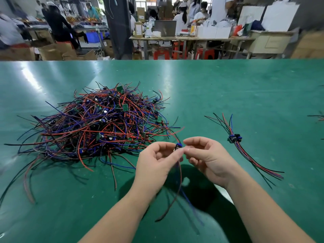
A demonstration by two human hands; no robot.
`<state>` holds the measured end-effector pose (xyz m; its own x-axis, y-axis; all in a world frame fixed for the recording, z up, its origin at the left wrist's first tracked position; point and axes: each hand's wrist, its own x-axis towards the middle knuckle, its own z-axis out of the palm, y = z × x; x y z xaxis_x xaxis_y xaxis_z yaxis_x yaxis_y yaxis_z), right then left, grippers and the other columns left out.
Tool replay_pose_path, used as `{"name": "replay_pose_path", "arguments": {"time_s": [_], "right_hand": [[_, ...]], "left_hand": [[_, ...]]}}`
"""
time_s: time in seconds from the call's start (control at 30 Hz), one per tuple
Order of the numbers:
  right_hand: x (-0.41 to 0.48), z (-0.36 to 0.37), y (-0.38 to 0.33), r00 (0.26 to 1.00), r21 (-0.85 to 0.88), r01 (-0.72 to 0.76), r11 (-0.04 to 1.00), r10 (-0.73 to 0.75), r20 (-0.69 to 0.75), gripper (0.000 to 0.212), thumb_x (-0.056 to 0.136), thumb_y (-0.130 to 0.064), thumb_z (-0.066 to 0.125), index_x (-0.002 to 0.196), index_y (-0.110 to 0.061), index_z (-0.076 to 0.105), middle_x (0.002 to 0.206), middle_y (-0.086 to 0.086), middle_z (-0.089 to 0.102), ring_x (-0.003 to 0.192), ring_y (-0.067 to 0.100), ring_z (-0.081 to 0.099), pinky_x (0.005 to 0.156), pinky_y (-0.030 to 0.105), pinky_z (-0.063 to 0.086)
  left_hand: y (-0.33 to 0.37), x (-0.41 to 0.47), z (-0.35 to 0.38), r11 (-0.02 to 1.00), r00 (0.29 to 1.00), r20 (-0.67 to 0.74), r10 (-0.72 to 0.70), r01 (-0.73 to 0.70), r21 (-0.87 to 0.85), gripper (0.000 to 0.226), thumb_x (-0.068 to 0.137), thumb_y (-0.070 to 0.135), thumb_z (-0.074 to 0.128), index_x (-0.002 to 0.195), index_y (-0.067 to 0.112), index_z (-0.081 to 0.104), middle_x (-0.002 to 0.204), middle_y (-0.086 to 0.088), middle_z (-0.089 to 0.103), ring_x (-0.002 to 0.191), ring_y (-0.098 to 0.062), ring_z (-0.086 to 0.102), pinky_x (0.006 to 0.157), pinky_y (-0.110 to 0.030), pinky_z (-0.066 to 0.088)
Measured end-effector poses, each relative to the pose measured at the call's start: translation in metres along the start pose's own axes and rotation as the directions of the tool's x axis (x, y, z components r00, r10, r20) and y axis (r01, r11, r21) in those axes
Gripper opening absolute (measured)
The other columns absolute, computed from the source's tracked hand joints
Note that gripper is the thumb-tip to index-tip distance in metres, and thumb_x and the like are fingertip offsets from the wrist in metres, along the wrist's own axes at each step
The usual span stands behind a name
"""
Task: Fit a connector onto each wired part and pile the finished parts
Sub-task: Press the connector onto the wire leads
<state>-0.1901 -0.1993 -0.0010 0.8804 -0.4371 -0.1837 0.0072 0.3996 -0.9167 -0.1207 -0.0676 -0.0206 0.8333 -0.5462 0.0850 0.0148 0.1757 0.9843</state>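
Observation:
My left hand [157,160] pinches a small wired part [178,146] with a blue and black body just above the green table [245,88]. Its red, blue and black wires hang down between my wrists, blurred. My right hand [205,155] is right beside it, fingertips meeting the left ones at the part; whether it grips it I cannot tell. A big tangled heap of wired parts [98,123] with small green boards lies to the left. A small pile of parts [235,138], wires laid parallel, rests to the right.
More wires [318,117] poke in at the table's right edge. Beyond the far edge are other work tables, red stools [162,54], cardboard boxes and several people.

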Motion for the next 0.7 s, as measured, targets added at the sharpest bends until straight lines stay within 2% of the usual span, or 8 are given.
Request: {"name": "replay_pose_path", "arguments": {"time_s": [0.1,0.17,0.23,0.3,0.37,0.5,0.6,0.7], "right_hand": [[-0.004,0.003,0.002,0.995,-0.081,0.011,0.997,-0.003,0.104,0.018,0.056,-0.010,0.076,0.074,-0.011,0.075,0.073,0.006,0.070,0.063,0.011,0.063,0.053,0.016,0.046],[-0.004,0.005,0.003,0.995,-0.065,0.007,0.998,0.000,0.102,0.006,0.069,-0.004,0.070,0.072,-0.009,0.072,0.068,0.008,0.068,0.059,0.014,0.062,0.051,0.018,0.046],[-0.003,0.006,0.003,0.999,-0.049,-0.040,0.998,0.042,0.028,0.010,0.082,-0.006,0.063,0.072,-0.009,0.064,0.062,0.006,0.064,0.051,0.012,0.057,0.047,0.018,0.044],[-0.002,0.005,0.002,0.997,-0.042,-0.074,0.996,0.074,-0.013,0.015,0.083,-0.020,0.064,0.073,-0.010,0.066,0.064,0.004,0.064,0.049,0.010,0.054,0.046,0.017,0.042],[-0.002,0.004,0.001,0.999,-0.032,-0.047,0.998,0.048,0.026,0.017,0.073,-0.026,0.069,0.071,-0.010,0.073,0.066,0.002,0.066,0.051,0.008,0.053,0.046,0.014,0.041],[-0.003,0.000,-0.001,0.998,-0.073,-0.013,0.997,0.017,0.068,0.010,0.062,-0.018,0.072,0.068,-0.011,0.077,0.066,0.002,0.069,0.054,0.006,0.056,0.050,0.013,0.043],[-0.001,-0.005,-0.005,1.000,-0.131,-0.016,0.991,0.015,-0.007,0.010,0.061,-0.015,0.072,0.067,-0.008,0.075,0.061,0.002,0.065,0.050,0.006,0.054,0.048,0.013,0.042],[0.002,-0.013,-0.012,0.990,-0.085,-0.011,0.996,-0.002,-0.141,0.006,0.072,-0.005,0.068,0.076,-0.001,0.069,0.057,0.003,0.063,0.045,0.006,0.054,0.044,0.012,0.044]], "left_hand": [[0.002,0.001,-0.001,0.985,0.994,-0.053,-0.097,0.089,-0.147,0.027,0.060,0.026,0.078,0.078,0.008,0.069,0.071,-0.011,0.073,0.063,-0.019,0.071,0.055,-0.022,0.054],[0.003,0.002,-0.002,0.976,0.991,-0.069,-0.111,0.095,-0.198,0.026,0.059,0.022,0.078,0.079,0.008,0.069,0.070,-0.011,0.072,0.060,-0.017,0.069,0.054,-0.021,0.053],[0.006,0.002,-0.002,0.963,0.992,-0.041,-0.119,0.105,-0.247,0.038,0.059,0.017,0.078,0.092,0.006,0.064,0.070,-0.010,0.072,0.060,-0.016,0.069,0.055,-0.022,0.054],[0.007,0.002,-0.001,0.944,0.990,0.044,-0.134,0.141,-0.300,0.048,0.060,0.013,0.078,0.103,0.003,0.060,0.074,-0.010,0.073,0.063,-0.016,0.070,0.056,-0.024,0.056],[0.009,-0.001,0.000,0.942,0.980,0.120,-0.156,0.184,-0.282,0.048,0.059,0.014,0.079,0.103,0.002,0.063,0.080,-0.013,0.073,0.066,-0.017,0.071,0.057,-0.024,0.056],[0.012,-0.004,0.000,0.940,0.957,0.170,-0.234,0.267,-0.211,0.031,0.059,0.013,0.077,0.088,0.002,0.070,0.077,-0.014,0.073,0.062,-0.016,0.069,0.054,-0.021,0.054],[0.013,-0.005,0.000,0.934,0.930,0.219,-0.296,0.330,-0.139,0.007,0.073,0.003,0.074,0.080,0.004,0.071,0.068,-0.011,0.070,0.057,-0.015,0.067,0.053,-0.020,0.054],[0.014,-0.008,0.002,0.930,0.900,0.279,-0.335,0.364,-0.057,0.006,0.082,-0.002,0.068,0.082,0.003,0.070,0.069,-0.010,0.069,0.059,-0.014,0.067,0.055,-0.020,0.055]]}}
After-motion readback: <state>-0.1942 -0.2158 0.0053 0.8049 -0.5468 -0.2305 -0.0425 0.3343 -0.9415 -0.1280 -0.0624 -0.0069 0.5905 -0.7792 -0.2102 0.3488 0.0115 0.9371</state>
